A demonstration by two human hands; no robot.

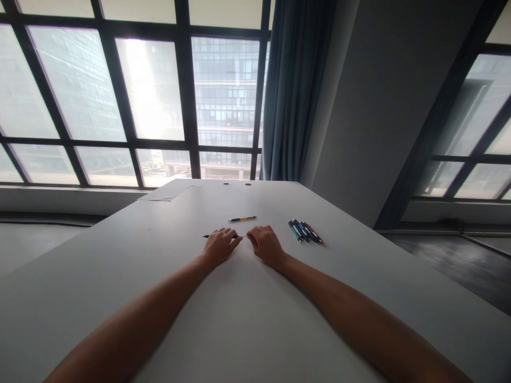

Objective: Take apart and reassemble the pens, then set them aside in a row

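Observation:
My left hand (220, 246) is closed around a dark pen (206, 236), whose black end sticks out on the left and whose thin end shows past the thumb on the right. Facing it, my right hand (264, 244) has its fingers pinched together close to that thin end. What lies between the right fingertips is too small to make out. Just beyond both hands, a yellow and black pen (242, 218) rests on the white table (239, 319).
To the right of my right hand lies a row of several pens (305, 231), with green, blue, black and red parts. White paper (165, 194) is at the far left of the table. Two dark round spots (248, 184) show near the far edge. Behind stand a curtain (287, 96) and windows.

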